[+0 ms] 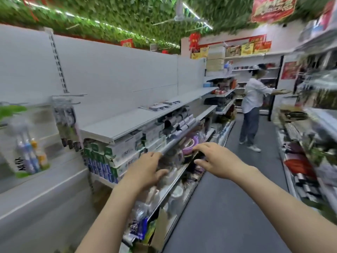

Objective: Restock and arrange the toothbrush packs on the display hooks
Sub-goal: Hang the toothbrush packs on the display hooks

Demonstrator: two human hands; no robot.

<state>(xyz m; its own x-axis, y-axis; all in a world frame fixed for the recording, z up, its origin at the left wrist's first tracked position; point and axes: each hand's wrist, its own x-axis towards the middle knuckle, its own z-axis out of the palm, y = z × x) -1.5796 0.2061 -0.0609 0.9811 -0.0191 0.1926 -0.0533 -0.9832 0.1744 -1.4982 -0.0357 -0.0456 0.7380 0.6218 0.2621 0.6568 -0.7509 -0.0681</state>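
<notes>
Left hand and right hand: both reached out over the mid-aisle shelf edge, fingers loosely spread, nothing held in either. Toothbrush packs: one blurred bunch hanging from a display hook on the white back panel, a larger pack nearer left, both well apart from the hands. Restocking judged unfinished, with neighbouring hooks apparently thinly filled and no fresh pack in hand.

Shop aisle: grey floor, white shelving both sides, leaf-covered ceiling, strip lights.
</notes>
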